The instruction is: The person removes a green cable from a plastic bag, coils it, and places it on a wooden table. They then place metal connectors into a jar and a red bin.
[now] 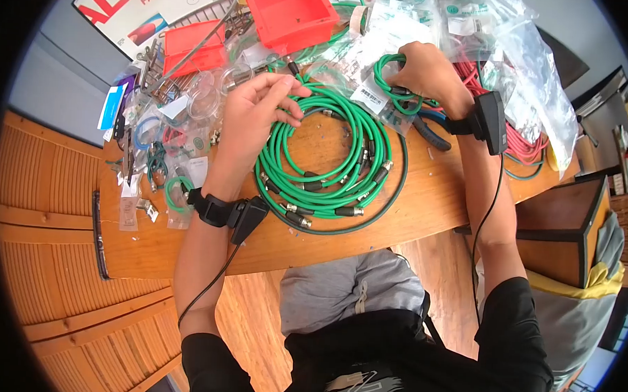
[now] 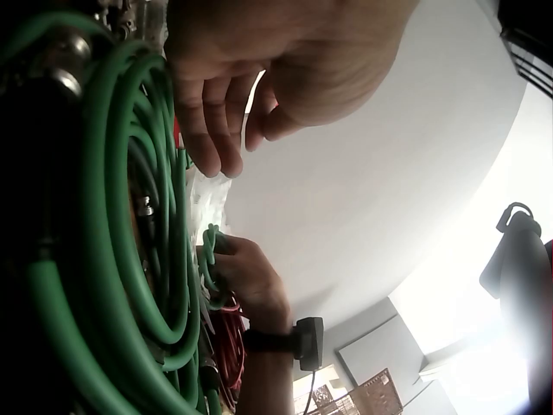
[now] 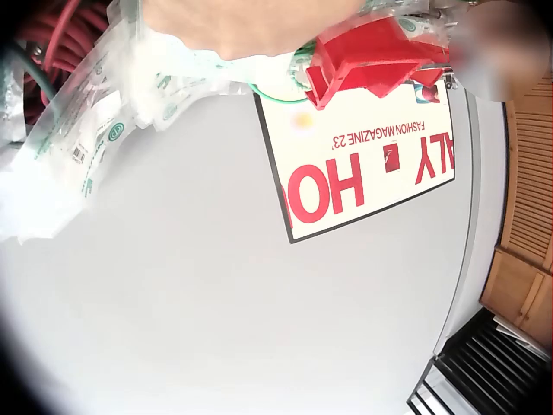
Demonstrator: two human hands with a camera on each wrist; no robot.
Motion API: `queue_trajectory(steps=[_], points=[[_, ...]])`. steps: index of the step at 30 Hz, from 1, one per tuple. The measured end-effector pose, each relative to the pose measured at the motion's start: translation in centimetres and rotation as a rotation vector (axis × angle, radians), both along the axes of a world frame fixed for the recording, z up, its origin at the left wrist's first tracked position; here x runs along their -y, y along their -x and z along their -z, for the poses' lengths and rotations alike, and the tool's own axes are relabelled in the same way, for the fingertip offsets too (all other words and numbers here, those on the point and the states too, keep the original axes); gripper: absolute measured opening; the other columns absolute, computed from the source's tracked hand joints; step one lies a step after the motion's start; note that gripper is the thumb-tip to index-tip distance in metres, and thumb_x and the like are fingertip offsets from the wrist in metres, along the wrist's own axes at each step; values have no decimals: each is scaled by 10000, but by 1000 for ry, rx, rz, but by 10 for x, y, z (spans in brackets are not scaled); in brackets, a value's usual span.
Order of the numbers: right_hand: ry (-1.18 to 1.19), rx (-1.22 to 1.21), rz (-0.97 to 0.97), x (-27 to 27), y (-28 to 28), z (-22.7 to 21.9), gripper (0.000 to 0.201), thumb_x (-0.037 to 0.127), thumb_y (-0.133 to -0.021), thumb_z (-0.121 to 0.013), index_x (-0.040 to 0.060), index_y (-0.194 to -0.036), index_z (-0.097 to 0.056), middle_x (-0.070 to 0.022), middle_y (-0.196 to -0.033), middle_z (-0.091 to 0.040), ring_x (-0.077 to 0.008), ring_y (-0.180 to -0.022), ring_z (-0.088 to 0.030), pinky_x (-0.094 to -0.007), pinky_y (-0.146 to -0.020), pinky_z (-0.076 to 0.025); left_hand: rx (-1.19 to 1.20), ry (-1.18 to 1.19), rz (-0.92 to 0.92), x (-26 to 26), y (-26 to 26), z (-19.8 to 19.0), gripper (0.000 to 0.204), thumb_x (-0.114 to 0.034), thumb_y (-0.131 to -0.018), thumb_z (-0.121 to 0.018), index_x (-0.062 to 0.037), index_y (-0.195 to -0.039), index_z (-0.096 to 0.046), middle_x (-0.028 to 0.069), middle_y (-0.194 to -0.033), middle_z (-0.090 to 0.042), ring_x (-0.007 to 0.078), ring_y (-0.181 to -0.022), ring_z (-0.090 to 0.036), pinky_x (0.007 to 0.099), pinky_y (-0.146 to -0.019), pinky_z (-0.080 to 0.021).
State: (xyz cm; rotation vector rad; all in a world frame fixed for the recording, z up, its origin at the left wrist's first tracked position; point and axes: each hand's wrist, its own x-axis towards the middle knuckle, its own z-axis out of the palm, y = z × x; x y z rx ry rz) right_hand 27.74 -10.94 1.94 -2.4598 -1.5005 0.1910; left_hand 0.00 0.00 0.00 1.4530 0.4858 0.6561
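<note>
A large coil of green cable with metal connectors lies on the wooden table in the head view. Over its upper left edge is my left hand, fingers loosely bent with nothing held between them. The left wrist view shows those fingers hanging beside the stacked green loops. Up and to the right, my right hand grips a smaller coil of green cable over clear plastic bags. Its fingertips are partly hidden behind the hand in the head view.
Red plastic bins stand at the back. Clear bags and red cables fill the right side, with a black tool handle near the right wrist. Small bagged parts are scattered on the left.
</note>
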Motion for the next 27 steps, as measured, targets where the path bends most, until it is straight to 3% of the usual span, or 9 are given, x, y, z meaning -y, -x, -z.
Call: queue_trajectory(steps=[5, 8, 11, 12, 16, 18, 20, 22, 27], points=[[-105, -78, -157, -3, -8, 7, 364, 186, -734, -790, -15, -1032, -734, -248, -938, -725, -407, -898, -708, -448, -823, -559, -8, -17, 0, -2, 0, -2, 257, -200, -1046, -558, 43, -1077, -637, 164, -1065, -702, 146, -777, -651, 296, -672, -566], [-225, -42, -253, -1, -12, 7, 336, 175, -791, -755, -67, -1016, -696, -215, -873, -736, -305, -747, -702, -379, -732, -547, 23, -4, -4, -1, 0, -1, 243, -200, -1033, -580, 27, -1055, -665, 136, -1018, -711, 144, -762, -661, 287, -665, -570], [-320, -466, -218, -3, -18, 3, 197, 112, -773, -751, -35, -880, -673, -91, -752, -691, -182, -808, -723, -322, -693, -523, 17, 8, -27, 3, -1, -2, 275, -212, -1013, -620, 41, -1117, -640, 143, -1052, -705, 147, -788, -663, 278, -663, -569], [-299, -543, -214, 4, -6, -13, 89, 46, -828, -690, 6, -802, -614, -8, -725, -634, -84, -812, -679, -252, -659, -481, 21, 13, -47, 6, -3, -5, 301, -217, -1002, -639, 49, -1143, -625, 144, -1063, -701, 146, -793, -659, 273, -656, -564], [-366, -713, -310, 12, 27, -34, 153, -8, -894, -634, 49, -772, -562, 13, -728, -599, -124, -893, -716, -249, -668, -492, 28, -8, -120, 16, -10, -8, 439, -228, -962, -703, 80, -1240, -560, 136, -1091, -677, 125, -798, -628, 251, -622, -536], [-403, -796, -352, 10, 36, -25, 247, 42, -855, -754, 73, -738, -539, 74, -676, -476, -54, -701, -472, -233, -593, -353, 30, -31, -132, 18, -11, -8, 391, -216, -948, -726, 65, -1195, -610, 61, -965, -673, 63, -722, -564, 218, -561, -460], [-397, -847, -391, 8, 42, -22, 299, 65, -833, -817, 82, -733, -535, 102, -655, -455, -16, -605, -387, -217, -553, -308, -25, -51, -86, 16, -5, -8, 314, -211, -948, -727, 40, -1124, -659, 12, -876, -658, 36, -679, -535, 202, -546, -418], [-405, -855, -358, 5, 48, -18, 272, 67, -848, -802, 78, -748, -550, 90, -668, -491, -13, -610, -428, -210, -552, -334, -27, -24, -138, 16, -6, -5, 204, -206, -956, -719, -7, -999, -729, -62, -740, -619, 9, -613, -481, 185, -533, -354], [-425, -751, -268, 5, 53, -15, 200, 233, -959, -697, 45, -907, -654, 30, -740, -584, -35, -652, -547, -218, -545, -410, -49, -60, -183, 9, -2, 2, 232, -215, -967, -703, 7, -1029, -738, -61, -746, -627, 8, -612, -471, 193, -536, -362]])
